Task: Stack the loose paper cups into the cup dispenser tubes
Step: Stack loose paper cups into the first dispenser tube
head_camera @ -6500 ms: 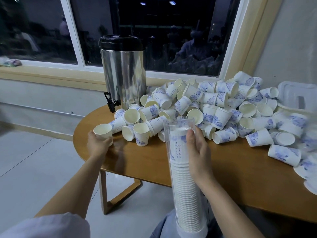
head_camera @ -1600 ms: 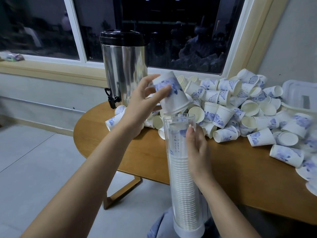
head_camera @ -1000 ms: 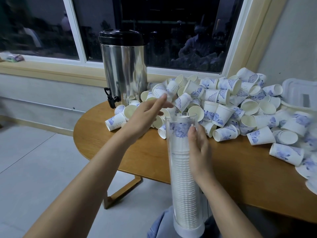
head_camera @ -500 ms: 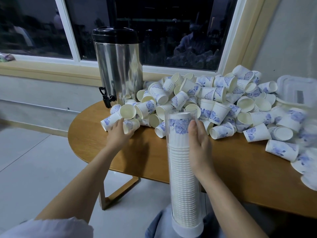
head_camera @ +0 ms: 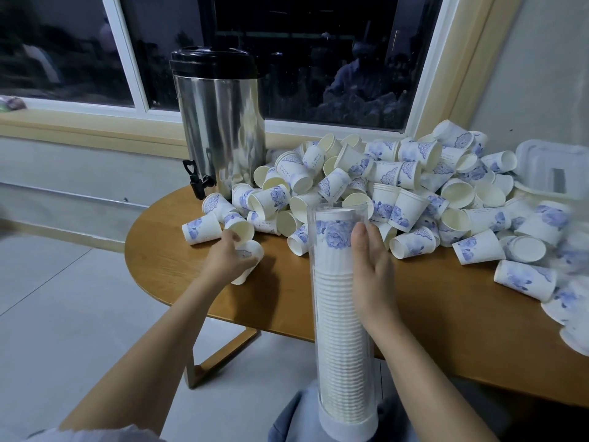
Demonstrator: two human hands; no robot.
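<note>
- Here, the left hand (head_camera: 227, 259) is reaching to the near left edge of the heap. Its fingers (head_camera: 235, 250) are curling round one paper cup (head_camera: 255, 250) and closing on it fully.
- This cup is lying tilted on the table (head_camera: 318, 296), just in front of another cup whose open mouth is facing the camera.
- The right hand (head_camera: 372, 275) is holding the dispenser tube (head_camera: 338, 317) near its top. The thumb is pointing up along the tube's right side and the other fingers are wrapping round the back, so the hand is closed on the tube.
- The tube is clear and is standing almost upright in front of the table's near edge. Its white base cap (head_camera: 349, 424) is sitting low against the person's blue-grey trousers (head_camera: 291, 421).
- A stack of cups (head_camera: 342, 362) is filling the tube nearly to the rim, and the top cup is showing a blue flower print.
- The heap of loose cups (head_camera: 401, 186) is spreading over the table from the middle to the right edge, some lying on their sides, some standing.
- A steel urn (head_camera: 220, 135) with a black lid is standing at the table's far left, touching the heap, with its black tap (head_camera: 196, 181) pointing to the left front.
- A white plastic box (head_camera: 554, 169) is sitting at the far right behind the cups.
</note>
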